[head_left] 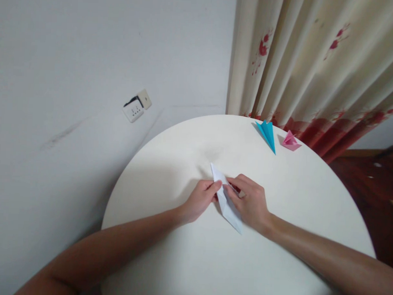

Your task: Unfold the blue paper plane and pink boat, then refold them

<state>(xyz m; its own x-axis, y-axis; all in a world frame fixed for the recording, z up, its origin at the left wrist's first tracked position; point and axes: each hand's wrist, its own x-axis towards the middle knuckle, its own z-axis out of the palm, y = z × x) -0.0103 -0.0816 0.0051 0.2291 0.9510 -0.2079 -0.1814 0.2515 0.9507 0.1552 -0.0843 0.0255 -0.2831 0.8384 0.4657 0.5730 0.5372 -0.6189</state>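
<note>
A folded sheet of white paper point(228, 210) with a long pointed shape slants between my hands, over the middle of the round table. My left hand point(201, 197) grips its left edge, thumb on top and fingers underneath. On the other side my right hand point(249, 199) pinches the paper's right edge between thumb and fingers. One sharp tip points away from me, and the other points down toward my right forearm. My fingers hide part of the folds.
Near the far right rim of the white round table point(170, 172) lie a blue paper plane point(268, 135) and a pink folded paper piece point(291, 142). A wall with a socket point(133, 110) stands at the left, a flowered curtain point(302, 61) behind.
</note>
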